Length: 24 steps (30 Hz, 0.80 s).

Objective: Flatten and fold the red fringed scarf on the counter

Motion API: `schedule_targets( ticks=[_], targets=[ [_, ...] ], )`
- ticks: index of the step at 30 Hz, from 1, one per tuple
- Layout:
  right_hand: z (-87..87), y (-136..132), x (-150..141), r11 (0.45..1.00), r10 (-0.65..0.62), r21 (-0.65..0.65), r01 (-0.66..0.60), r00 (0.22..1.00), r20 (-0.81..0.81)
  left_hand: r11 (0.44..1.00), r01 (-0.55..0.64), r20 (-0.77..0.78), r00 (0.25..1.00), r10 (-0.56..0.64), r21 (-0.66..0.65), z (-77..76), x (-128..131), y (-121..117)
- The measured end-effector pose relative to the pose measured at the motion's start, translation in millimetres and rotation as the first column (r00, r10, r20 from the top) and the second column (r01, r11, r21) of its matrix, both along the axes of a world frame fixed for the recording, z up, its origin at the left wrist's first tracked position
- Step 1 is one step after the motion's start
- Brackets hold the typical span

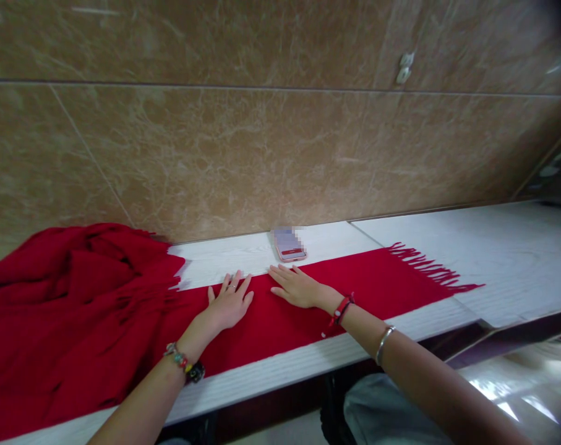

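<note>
A red scarf (377, 284) with a fringed right end lies flat along the white table. My left hand (229, 304) rests on its left part, palm down with the fingers spread. Farther right, my right hand (295, 287) also lies flat on the cloth near its far edge, fingers stretched to the left. Neither hand grips anything. A large heap of crumpled red fabric (71, 309) with some fringe covers the table's left side. Where the heap meets the flat scarf is hard to make out.
A phone (289, 245) in a pink case lies just beyond the scarf, by the wall. The brown marble-tiled wall (243, 154) borders the far side of the white table (503, 247). The table's front edge runs close to my forearms.
</note>
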State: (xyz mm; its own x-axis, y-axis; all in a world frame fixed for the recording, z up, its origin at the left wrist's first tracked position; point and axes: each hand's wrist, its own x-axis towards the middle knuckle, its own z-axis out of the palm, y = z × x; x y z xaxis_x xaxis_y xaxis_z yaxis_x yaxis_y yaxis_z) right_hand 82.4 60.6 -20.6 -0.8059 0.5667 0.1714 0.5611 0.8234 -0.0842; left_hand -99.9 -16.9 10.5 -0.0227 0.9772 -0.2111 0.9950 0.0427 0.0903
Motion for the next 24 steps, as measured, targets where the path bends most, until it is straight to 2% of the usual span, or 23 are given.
schedule_targets(
  ticks=[5, 9, 14, 18, 22, 24],
  targets=[
    [-5.8, 12.7, 57.1, 0.991, -0.085, 0.101, 0.082, 0.996, 0.027, 0.997, -0.062, -0.016, 0.998, 0.061, -0.045, 6.2, -1.1, 1.9],
    [-14.9, 31.8, 114.8, 0.964, -0.24, 0.141, 0.226, 0.967, 0.085, 0.989, -0.125, -0.048, 0.991, 0.122, -0.081, 9.0, 1.6, 3.3],
    [-23.6, 62.3, 191.9, 0.901, -0.431, 0.14, 0.411, 0.885, 0.177, 0.977, -0.205, -0.057, 0.978, 0.202, -0.062, 8.4, 5.9, 6.0],
    [-26.8, 77.8, 244.5, 0.809, -0.588, 0.112, 0.577, 0.79, 0.172, 0.969, -0.248, -0.079, 0.966, 0.246, -0.012, 4.4, 5.6, 10.8],
    [-23.3, 79.2, 269.2, 0.749, -0.663, 0.119, 0.652, 0.736, 0.134, 0.967, -0.251, -0.136, 0.958, 0.253, 0.032, 5.4, 16.4, 12.7],
    [-13.4, 74.5, 262.8, 0.738, -0.674, 0.139, 0.661, 0.731, 0.104, 0.985, -0.161, -0.166, 0.972, 0.169, 0.06, 6.7, 29.6, 10.8]
  ],
)
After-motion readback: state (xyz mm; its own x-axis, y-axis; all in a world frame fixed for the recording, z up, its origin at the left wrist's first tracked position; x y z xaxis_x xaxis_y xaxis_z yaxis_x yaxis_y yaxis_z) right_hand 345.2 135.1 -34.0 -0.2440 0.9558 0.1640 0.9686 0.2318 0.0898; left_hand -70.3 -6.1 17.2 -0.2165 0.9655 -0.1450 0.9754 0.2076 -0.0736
